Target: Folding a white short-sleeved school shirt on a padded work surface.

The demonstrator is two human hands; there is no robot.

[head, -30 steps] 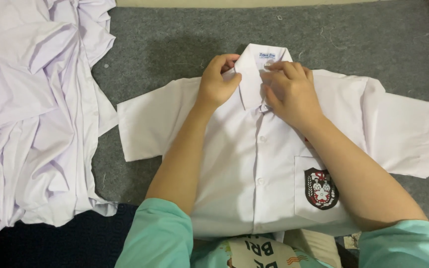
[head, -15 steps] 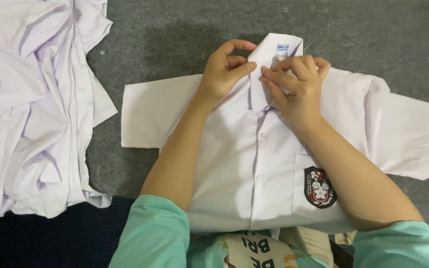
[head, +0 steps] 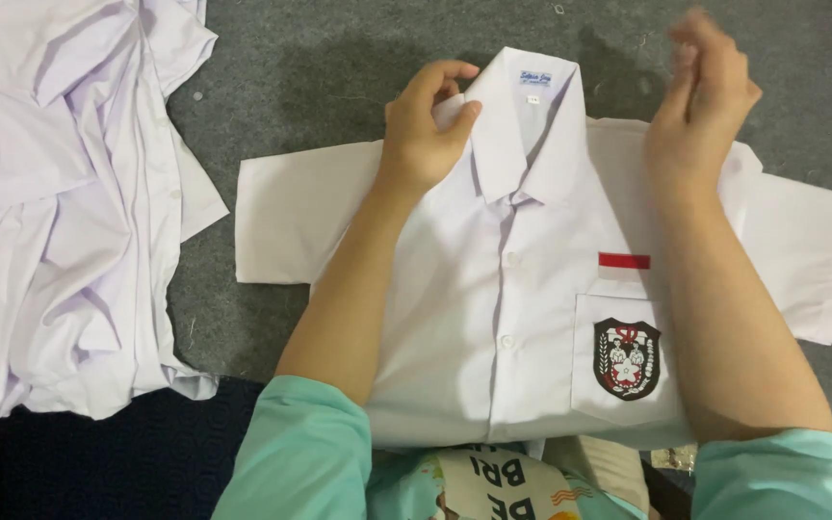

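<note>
So, item 1, largest: grey carpet floor (head: 339,39), under everything; dark blue cloth strip (head: 98,462) along its near left edge.

Item 2: heap of white shirts (head: 60,212), far left, crumpled and overlapping; count can't be told, layers run together. It lies near the flat shirt's sleeve, not touching it.

Item 3: 1 white short-sleeved shirt (head: 493,289), laid flat front-up at centre, buttoned, both sleeves spread out L and R. You have 1 chest pocket (head: 628,361) on it, nothing showing inside. 3 buttons visible down the placket.

Item 4: your hands, qty 2. Left hand (head: 426,125) is closed in a pinch on the left collar (head: 517,125) point, thumb over, fingers curled behind. Right hand (head: 700,106) is lifted above the shirt's right shoulder, fingers loosely bunched, blurred, holding nothing that shows. Both arms in mint-green sleeves (head: 300,453).

Item 5: labels and marks, by size. 1 shield-shaped badge (head: 626,358), black edge w/ red and white figure, on the pocket. 1 red rectangular strip (head: 624,260) just above the pocket. 1 small white neck tag (head: 534,78) w/ blue print inside the collar, a smaller white tag just beneath it.
</note>
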